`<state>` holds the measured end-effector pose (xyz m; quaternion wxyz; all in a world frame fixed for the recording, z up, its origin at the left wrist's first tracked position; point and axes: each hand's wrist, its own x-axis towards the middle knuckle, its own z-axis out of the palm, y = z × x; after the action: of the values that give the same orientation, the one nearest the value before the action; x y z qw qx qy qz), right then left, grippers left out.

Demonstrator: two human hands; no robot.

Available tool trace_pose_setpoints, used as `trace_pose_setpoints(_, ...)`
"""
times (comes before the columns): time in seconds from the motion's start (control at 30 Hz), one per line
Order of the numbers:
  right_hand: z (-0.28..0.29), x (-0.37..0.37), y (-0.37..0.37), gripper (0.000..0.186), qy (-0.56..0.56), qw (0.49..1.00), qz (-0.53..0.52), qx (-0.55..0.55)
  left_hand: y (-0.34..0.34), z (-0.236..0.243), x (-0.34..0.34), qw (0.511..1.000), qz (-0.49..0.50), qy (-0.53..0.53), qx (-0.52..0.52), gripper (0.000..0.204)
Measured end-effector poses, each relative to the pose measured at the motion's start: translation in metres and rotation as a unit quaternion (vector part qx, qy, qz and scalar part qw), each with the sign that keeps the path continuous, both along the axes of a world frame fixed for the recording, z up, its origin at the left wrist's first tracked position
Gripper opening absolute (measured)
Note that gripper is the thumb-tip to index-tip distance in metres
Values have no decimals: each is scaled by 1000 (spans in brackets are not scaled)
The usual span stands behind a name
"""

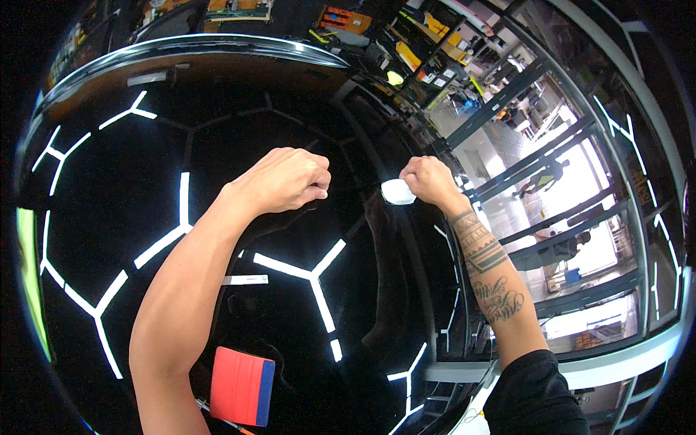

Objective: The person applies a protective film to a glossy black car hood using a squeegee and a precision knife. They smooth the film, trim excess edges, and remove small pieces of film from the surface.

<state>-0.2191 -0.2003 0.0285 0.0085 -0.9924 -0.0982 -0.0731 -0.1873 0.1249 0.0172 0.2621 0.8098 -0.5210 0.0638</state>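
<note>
"What lies under the hands?"

"A glossy black panel (232, 145), broad and curved, spreading below both of them. White lines (163, 246) in a honeycomb pattern shine across it, like reflected lamps."

"And the left hand (290, 180)?"

"Over the middle of the panel, fingers curled closed. I can't tell whether anything thin is pinched in them — or whether they touch the surface."

"The right hand (429, 178)?"

"Farther right, fingers folded in too, at a rounded white patch (396, 193). Whether that patch is gripped, or only overlapped by the hand in this view, I can't tell."

"Anything nearer the body?"

"A red squeegee (235, 384) with a blue edge, just beside the left forearm (170, 326). Above it, a narrow white strip (248, 280) shows next to the same arm."

"And around all that?"

"A black sleeve (536, 399) on the right arm, shelves (435, 36) with yellow things at the top, and — off to the right — dark bars (496, 103) crossing a bright view with small figures of people (545, 177)."
</note>
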Motion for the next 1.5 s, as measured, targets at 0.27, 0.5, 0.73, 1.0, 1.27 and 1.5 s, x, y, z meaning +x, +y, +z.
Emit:
trace_pose_setpoints(0.27,-2,-5,-6,21,-17,999,19,31,-4,-1,0,1000,5,6,-7,13)
trace_pose_setpoints(0.5,-3,-16,5,22,-50,999,2,10,-2,1,1,1000,2,3,-9,12)
trace_pose_setpoints(0.73,-8,-17,4,23,-58,998,6,28,-2,-2,2,1000,5,-1,-19,12)
trace_pose_setpoints(1.0,-5,-28,8,25,-56,998,14,7,0,0,2,1000,5,-5,-18,12)
trace_pose_setpoints(1.27,-6,-23,1,22,-57,998,19,6,-2,7,-1,999,29,11,26,10)
trace_pose_setpoints(1.5,-1,-12,-4,26,-7,999,17,33,-4,4,0,999,39,-4,12,11)
